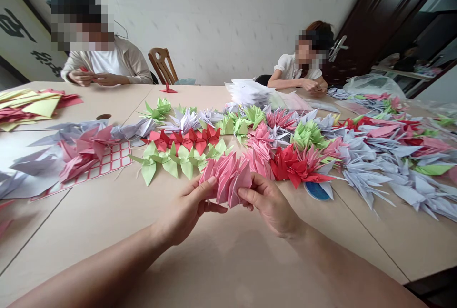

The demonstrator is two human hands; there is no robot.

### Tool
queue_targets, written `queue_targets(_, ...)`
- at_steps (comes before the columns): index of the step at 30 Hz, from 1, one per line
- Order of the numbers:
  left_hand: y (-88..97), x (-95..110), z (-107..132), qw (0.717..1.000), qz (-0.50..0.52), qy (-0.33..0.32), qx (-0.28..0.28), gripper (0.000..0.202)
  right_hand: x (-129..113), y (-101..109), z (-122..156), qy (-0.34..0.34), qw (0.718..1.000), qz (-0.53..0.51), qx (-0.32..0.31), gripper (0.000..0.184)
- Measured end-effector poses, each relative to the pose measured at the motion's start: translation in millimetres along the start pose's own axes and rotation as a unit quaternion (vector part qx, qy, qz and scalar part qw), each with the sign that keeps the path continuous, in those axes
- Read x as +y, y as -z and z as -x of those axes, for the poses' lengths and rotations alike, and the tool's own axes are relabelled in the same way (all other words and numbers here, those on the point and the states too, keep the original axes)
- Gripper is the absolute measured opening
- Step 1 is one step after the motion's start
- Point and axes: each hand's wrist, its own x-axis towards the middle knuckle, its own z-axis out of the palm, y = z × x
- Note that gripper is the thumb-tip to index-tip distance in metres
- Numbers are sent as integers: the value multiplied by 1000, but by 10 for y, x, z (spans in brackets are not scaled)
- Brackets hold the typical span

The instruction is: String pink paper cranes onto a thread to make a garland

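My left hand (187, 208) and my right hand (269, 205) hold a tight stack of pink folded-paper origami cranes (226, 179) between them, pinching it from either side. Just beyond my hands, rows of origami cranes cover the beige table (221, 260). Green cranes (167, 160) and red cranes (185, 139) lie to the left of the stack, and a large mass of pale lilac cranes (367, 174) spreads to the right. A small blue disc (316, 191) sits partly under the cranes near my right hand.
One seated person (107, 63) folds red paper at the far left, and another (296, 67) sits at the back right. A white paper stack (248, 91), yellow paper sheets (35, 105), a pink grid sheet (114, 160) and a plastic bag (374, 84) lie around the table.
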Motion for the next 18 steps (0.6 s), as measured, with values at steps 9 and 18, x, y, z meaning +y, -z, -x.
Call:
queue_targets(9, -4, 13, -15, 999, -15, 5, 37, 29, -7, 35, -20, -70, 993, -98, 8, 21)
queue_targets(18, 12, 6, 16, 999, -32, 15, -7, 25, -11, -4, -30, -68, 996, -58, 17, 28)
